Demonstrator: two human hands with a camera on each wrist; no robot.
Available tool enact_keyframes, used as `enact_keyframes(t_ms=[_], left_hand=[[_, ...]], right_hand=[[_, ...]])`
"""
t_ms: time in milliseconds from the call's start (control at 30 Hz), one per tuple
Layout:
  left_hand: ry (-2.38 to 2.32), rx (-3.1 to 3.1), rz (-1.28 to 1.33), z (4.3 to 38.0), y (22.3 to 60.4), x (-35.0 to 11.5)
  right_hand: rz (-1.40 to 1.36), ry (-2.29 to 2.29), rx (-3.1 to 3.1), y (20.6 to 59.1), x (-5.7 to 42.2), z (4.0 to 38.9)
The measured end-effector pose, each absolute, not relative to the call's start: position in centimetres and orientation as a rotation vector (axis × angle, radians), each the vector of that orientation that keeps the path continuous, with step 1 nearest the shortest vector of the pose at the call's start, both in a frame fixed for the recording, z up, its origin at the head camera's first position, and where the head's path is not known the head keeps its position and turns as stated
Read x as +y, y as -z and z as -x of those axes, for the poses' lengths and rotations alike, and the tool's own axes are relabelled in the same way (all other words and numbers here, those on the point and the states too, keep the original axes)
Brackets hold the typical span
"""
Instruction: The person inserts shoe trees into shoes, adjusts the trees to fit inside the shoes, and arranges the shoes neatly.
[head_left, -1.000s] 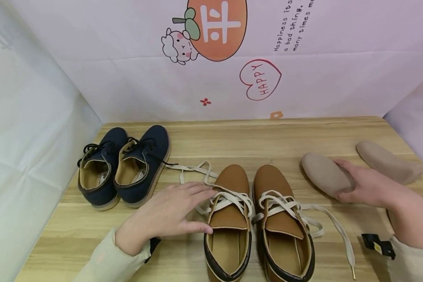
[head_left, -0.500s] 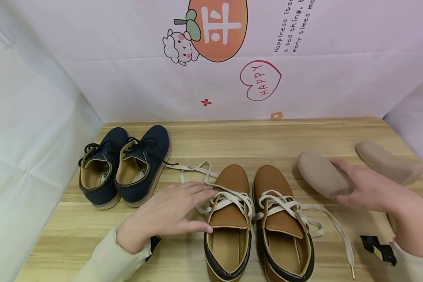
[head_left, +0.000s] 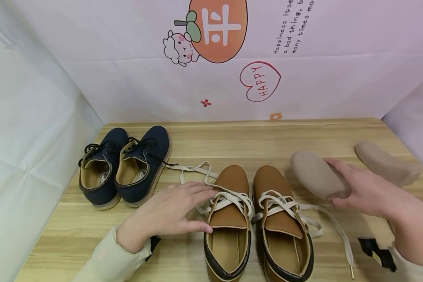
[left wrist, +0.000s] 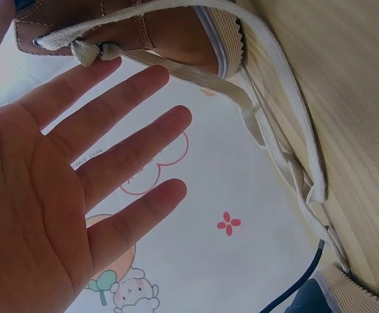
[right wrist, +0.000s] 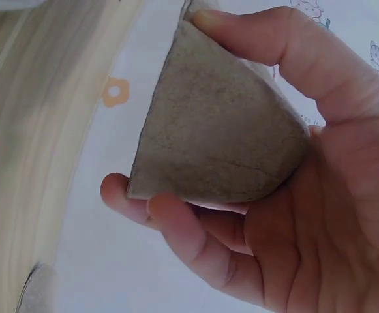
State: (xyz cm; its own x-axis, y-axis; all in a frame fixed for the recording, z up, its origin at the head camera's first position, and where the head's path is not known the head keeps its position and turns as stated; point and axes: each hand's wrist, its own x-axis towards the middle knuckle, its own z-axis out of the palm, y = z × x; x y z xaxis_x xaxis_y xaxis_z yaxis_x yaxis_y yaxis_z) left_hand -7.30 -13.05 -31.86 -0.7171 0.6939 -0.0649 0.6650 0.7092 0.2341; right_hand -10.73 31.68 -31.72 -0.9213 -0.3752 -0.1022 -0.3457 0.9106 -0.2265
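Observation:
In the head view, my right hand [head_left: 370,188] grips a taupe, toe-shaped shoe insert [head_left: 319,175] above the table, right of the brown shoes. The right wrist view shows my thumb on one side of the insert [right wrist: 215,124] and curled fingers on the other. My left hand [head_left: 167,213] is spread beside the left brown shoe [head_left: 232,178], thumb tip at its collar and fingertips by its white laces [head_left: 229,199]. Its palm [left wrist: 32,195] and straight fingers hold nothing in the left wrist view. The right brown shoe [head_left: 271,178] stands alongside, laced in white.
Two navy shoes [head_left: 158,137] with black laces stand at the left. A second taupe insert [head_left: 384,160] lies at the back right. A loose white lace [head_left: 343,235] trails over the wooden table [head_left: 232,137]. White printed cloth [head_left: 144,86] closes off the back and sides.
My right hand has moved left with the taupe shoe insert, bringing it closer to the right brown shoe. The left hand and the shoes have stayed put.

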Motion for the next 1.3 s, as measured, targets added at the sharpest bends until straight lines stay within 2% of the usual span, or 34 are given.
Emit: enact_keyframes(t_ms=[1300], left_hand=[[-0.298,2.741,-1.128,7.5,32.1,-12.8]], right_hand=[[0.791,0.317,3.04,28.7,28.2,8.3]])
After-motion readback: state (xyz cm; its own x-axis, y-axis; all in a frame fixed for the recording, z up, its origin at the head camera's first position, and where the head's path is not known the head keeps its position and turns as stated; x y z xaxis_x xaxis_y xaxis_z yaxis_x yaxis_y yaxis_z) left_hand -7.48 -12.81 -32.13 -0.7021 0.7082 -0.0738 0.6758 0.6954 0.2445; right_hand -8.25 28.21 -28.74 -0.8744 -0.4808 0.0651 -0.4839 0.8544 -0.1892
